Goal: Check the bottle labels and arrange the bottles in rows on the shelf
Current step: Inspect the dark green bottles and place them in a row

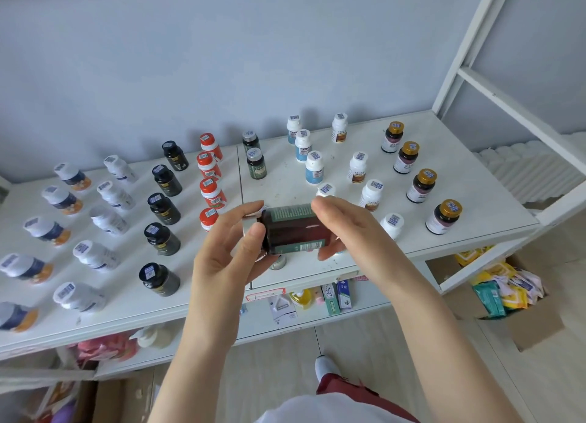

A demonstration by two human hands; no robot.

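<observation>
I hold a dark brown bottle with a green label (293, 229) on its side above the white shelf (342, 257). My left hand (228, 251) grips its silver cap end and my right hand (345, 229) holds its base end. Two matching green-label bottles (256, 164) stand upright in a row at the back centre. Another small bottle (278, 261) shows partly under the held one. Rows of black bottles (163, 208), red-capped bottles (211, 181), white bottles with blue labels (304, 146) and gold-capped bottles (421, 184) stand on the shelf.
White bottles with orange bases (47, 230) and plain white bottles (109, 219) fill the left side in rows. A lower shelf (317, 314) holds small boxes and tubes. A cardboard box of packets (507, 292) sits on the floor at right. A white frame post (469, 41) rises at right.
</observation>
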